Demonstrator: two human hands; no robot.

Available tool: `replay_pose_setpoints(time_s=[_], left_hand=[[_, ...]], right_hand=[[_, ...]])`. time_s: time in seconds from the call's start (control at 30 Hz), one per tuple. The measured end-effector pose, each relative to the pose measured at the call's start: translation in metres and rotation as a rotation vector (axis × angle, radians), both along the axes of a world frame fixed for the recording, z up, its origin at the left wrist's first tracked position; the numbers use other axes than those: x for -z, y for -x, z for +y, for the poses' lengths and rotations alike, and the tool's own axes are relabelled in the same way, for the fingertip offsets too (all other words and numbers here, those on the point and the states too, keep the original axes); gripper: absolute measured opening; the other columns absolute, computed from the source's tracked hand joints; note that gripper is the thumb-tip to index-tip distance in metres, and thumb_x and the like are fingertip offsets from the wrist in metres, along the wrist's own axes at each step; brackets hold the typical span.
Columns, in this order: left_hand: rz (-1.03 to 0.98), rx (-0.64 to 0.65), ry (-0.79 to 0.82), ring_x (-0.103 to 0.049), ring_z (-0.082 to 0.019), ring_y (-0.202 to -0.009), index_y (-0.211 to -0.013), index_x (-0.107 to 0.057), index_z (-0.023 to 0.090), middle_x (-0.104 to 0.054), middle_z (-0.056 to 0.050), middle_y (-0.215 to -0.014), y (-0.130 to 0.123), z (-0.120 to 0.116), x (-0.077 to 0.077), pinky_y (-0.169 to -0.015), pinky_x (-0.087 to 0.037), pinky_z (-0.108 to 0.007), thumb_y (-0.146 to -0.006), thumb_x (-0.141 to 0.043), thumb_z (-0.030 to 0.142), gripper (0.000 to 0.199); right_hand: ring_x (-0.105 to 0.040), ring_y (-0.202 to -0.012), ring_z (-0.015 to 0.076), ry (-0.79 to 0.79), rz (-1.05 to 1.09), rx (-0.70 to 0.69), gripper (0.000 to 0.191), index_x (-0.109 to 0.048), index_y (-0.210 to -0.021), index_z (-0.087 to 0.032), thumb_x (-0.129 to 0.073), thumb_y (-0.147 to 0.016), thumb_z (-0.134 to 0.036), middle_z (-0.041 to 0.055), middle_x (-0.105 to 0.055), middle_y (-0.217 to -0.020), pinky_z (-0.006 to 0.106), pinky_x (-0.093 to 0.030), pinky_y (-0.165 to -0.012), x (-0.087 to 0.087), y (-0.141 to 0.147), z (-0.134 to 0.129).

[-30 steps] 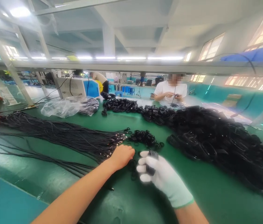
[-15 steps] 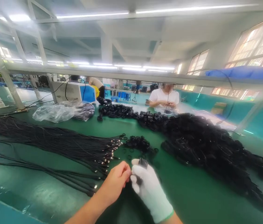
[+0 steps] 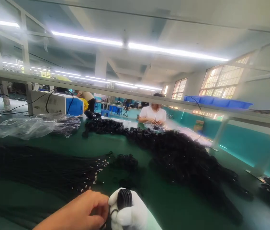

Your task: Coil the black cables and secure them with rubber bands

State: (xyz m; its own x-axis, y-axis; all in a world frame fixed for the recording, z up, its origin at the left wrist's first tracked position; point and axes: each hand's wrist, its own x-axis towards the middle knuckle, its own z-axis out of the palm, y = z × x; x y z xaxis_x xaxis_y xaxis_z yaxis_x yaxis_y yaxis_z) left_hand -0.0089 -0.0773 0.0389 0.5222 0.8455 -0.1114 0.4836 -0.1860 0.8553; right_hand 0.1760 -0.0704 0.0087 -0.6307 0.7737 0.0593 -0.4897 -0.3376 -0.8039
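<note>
My right hand [image 3: 133, 212], in a white glove, is closed around a coil of black cable [image 3: 124, 198], whose stacked loops show between the thumb and fingers. Bare and curled, my left hand [image 3: 89, 207] meets the glove from the left. A dark strand runs at its fingertips, partly hidden by both hands. Just beyond them lies a small heap of black rings [image 3: 125, 162] on the green table. To the left, a spread of straight black cables [image 3: 53, 166] ends in small, light metal connectors [image 3: 96, 172].
A large pile of coiled black cables [image 3: 185, 156] stretches along the right and back. Clear plastic bags [image 3: 27, 126] and a white-and-blue machine [image 3: 58, 103] stand at back left. A person in white [image 3: 153, 116] sits across the table. A shelf bar [image 3: 116, 91] crosses above.
The camera view has tipped up and turned right, so both hands sit lower in the picture. The coil in my gloved hand shows more plainly, and my hands stay together.
</note>
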Motion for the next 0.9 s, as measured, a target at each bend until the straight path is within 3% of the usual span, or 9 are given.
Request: replay_pose_setpoints(time_s=[0.1, 0.2, 0.3, 0.43, 0.57, 0.7, 0.8, 0.9], left_hand=[[0.22, -0.035, -0.132, -0.056, -0.022, -0.09, -0.069, -0.067, 0.025, -0.065, 0.004, -0.07, 0.002, -0.005, -0.016, -0.079, -0.038, -0.027, -0.061, -0.063, 0.02, 0.01], [0.241, -0.096, -0.213, -0.054, -0.021, -0.091, -0.084, -0.069, 0.028, -0.067, 0.005, -0.076, 0.0, -0.007, -0.027, -0.079, -0.036, -0.026, -0.062, -0.064, 0.023, 0.024], [0.178, -0.13, -0.248, -0.053, -0.018, -0.089, -0.101, -0.064, 0.031, -0.066, 0.005, -0.092, -0.001, -0.004, -0.024, -0.076, -0.037, -0.025, -0.062, -0.067, 0.025, 0.04], [0.105, -0.092, -0.209, -0.05, -0.019, -0.097, -0.118, -0.054, 0.032, -0.059, 0.003, -0.111, -0.005, -0.005, -0.013, -0.083, -0.038, -0.025, -0.061, -0.069, 0.024, 0.059], [0.225, -0.049, -0.26, -0.051, -0.021, -0.092, -0.113, -0.056, 0.03, -0.059, 0.0, -0.099, -0.019, -0.011, -0.01, -0.073, -0.039, -0.026, -0.059, -0.072, 0.031, 0.056], [0.444, -0.02, -0.243, -0.054, -0.024, -0.081, -0.095, -0.061, 0.022, -0.06, -0.002, -0.084, -0.022, -0.003, -0.014, -0.059, -0.037, -0.026, -0.053, -0.074, 0.038, 0.048], [0.413, 0.072, -0.105, -0.056, -0.019, -0.07, -0.089, -0.062, 0.02, -0.063, -0.001, -0.08, -0.014, 0.012, -0.013, -0.054, -0.037, -0.023, -0.062, -0.064, 0.034, 0.03], [0.275, 0.058, -0.036, -0.057, -0.015, -0.066, -0.081, -0.065, 0.021, -0.066, 0.002, -0.078, -0.01, 0.019, -0.003, -0.053, -0.04, -0.021, -0.074, -0.044, 0.022, 0.022]], right_hand=[[-0.046, -0.036, 0.0082, -0.026, -0.151, 0.096, 0.038, -0.055, -0.091, -0.012, -0.066, -0.054, -0.015, -0.0012, -0.056, -0.058, 0.018, -0.034, -0.033, 0.0, 0.0, 0.002], [-0.052, -0.043, 0.0099, -0.08, -0.304, 0.233, 0.046, -0.05, -0.104, -0.015, -0.063, -0.06, -0.013, 0.001, -0.06, -0.075, 0.02, -0.04, -0.033, -0.005, -0.003, 0.0], [-0.054, -0.05, 0.0105, -0.122, -0.385, 0.14, 0.052, -0.047, -0.114, -0.016, -0.058, -0.064, -0.01, 0.0014, -0.061, -0.077, 0.019, -0.043, -0.036, -0.007, -0.004, -0.002], [-0.049, -0.044, 0.0093, -0.131, -0.518, 0.028, 0.059, -0.045, -0.116, -0.017, -0.063, -0.06, -0.011, -0.0023, -0.059, -0.067, 0.018, -0.04, -0.033, 0.004, 0.003, 0.0], [-0.048, -0.039, 0.011, -0.196, -0.679, 0.183, 0.072, -0.042, -0.124, -0.017, -0.065, -0.056, -0.01, -0.0042, -0.056, -0.056, 0.021, -0.038, -0.036, 0.022, 0.011, 0.001], [-0.058, -0.062, 0.0179, -0.265, -0.753, 0.345, 0.088, -0.034, -0.135, -0.019, -0.064, -0.053, -0.006, 0.0011, -0.062, -0.073, 0.03, -0.047, -0.058, 0.022, 0.011, -0.001], [-0.059, -0.08, 0.0225, -0.399, -0.891, 0.432, 0.061, -0.058, -0.113, -0.023, -0.065, -0.054, -0.009, 0.0032, -0.063, -0.084, 0.035, -0.046, -0.074, 0.01, 0.009, -0.003], [-0.058, -0.087, 0.0229, -0.481, -0.861, 0.454, 0.029, -0.064, -0.087, -0.023, -0.064, -0.06, -0.015, 0.006, -0.059, -0.103, 0.031, -0.048, -0.066, 0.0, 0.003, -0.005]])
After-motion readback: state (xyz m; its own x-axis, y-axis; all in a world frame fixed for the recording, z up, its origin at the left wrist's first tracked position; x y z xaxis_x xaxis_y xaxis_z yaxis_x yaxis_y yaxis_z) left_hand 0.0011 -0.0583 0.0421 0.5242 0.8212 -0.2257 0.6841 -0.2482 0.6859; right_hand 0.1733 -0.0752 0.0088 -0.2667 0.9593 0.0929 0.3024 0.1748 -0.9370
